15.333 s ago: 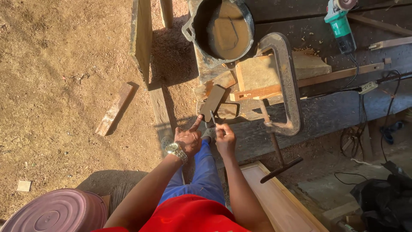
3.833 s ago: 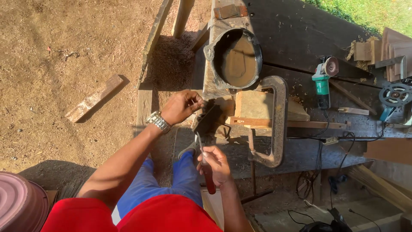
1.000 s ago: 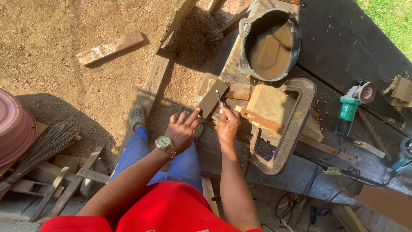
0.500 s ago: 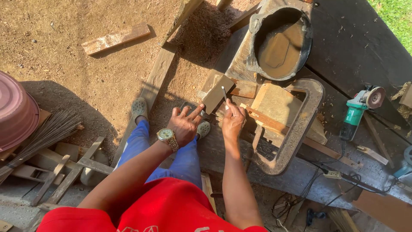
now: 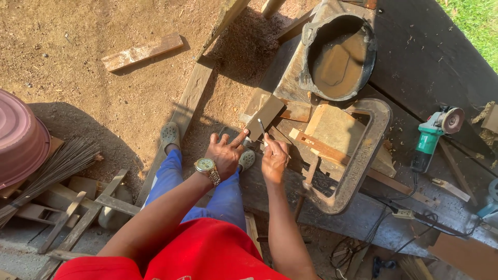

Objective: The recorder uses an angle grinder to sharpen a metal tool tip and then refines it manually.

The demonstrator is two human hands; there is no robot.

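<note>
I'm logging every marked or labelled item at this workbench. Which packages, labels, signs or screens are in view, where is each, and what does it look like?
No packages, signs or screens show.
Large C-clamp: on the bench right of the hands, rusty grey metal, raised lettering cast along its frame.
Wristwatch: on the left wrist, round pale dial, metal band.
Angle grinder: far right on the bench, green body; any label too small to tell.

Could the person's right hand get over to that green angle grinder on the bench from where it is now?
Probably yes. The right hand is at the small wooden piece; the big metal clamp lies between it and the green angle grinder, but it is low enough to reach over.
</note>
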